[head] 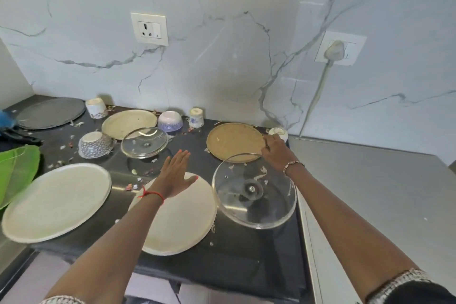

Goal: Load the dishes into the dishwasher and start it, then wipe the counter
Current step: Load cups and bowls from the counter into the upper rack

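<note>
My right hand (276,153) grips the far rim of a large clear glass lid (254,192), tilted up off the black counter (246,261). My left hand (176,175) hovers open, fingers spread, over a cream plate (177,219) at the front. Another cream plate (56,201) lies front left. A brown plate (234,140) sits behind the lid. A smaller glass lid (144,142), a patterned bowl (95,144), a cream plate (129,123), a blue-white bowl (170,121) and two cups (96,107) (196,117) stand further back.
A grey round tray (50,112) lies at the back left, a green leaf-shaped mat (17,170) at the left edge. Food scraps dot the counter. A steel surface (370,192) adjoins on the right. A small white cup (278,132) sits by the wall.
</note>
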{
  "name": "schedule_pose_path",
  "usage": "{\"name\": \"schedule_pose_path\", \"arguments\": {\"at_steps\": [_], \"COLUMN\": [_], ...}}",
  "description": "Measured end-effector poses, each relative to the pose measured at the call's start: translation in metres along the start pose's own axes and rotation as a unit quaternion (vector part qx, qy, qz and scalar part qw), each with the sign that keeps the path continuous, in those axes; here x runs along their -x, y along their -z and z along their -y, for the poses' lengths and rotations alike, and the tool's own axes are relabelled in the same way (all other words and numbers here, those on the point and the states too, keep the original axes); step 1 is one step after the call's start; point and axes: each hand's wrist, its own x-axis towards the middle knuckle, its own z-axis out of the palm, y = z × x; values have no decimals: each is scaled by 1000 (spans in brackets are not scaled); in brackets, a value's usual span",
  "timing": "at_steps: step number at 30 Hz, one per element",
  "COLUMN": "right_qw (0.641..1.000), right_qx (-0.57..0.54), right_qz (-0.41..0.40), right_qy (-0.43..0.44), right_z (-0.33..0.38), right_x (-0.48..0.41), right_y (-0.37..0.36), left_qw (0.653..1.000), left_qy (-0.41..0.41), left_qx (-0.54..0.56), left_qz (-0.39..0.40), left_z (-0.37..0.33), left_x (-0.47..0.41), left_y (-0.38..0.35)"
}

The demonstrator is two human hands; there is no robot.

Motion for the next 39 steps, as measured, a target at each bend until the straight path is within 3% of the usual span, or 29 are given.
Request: {"name": "schedule_pose_path", "arguments": {"at_steps": [11,15,21,33,39], "right_qw": [991,980,975,985,991], "right_qx": [56,123,129,61,7], "right_qz": [63,107,146,57,-9], "right_qy": [-100,-112,-110,-151,-133], "right_z": [-68,-84,-93,-89,-66], "right_x": [-120,-146,-166,-148,-118], "right_y": [-6,-10,-19,-14,13], "left_qw": [995,988,983,984,992], "left_qy": [3,2,-7,-7,-12], "left_qx": [6,-17,-3,-24,-14], "left_qz": [96,151,185,178,122], "left_z": [32,44,58,51,38], "left_x": [-111,-131,-142,-138,-115], "left_y": [-24,-31,-44,-42,-24]}}
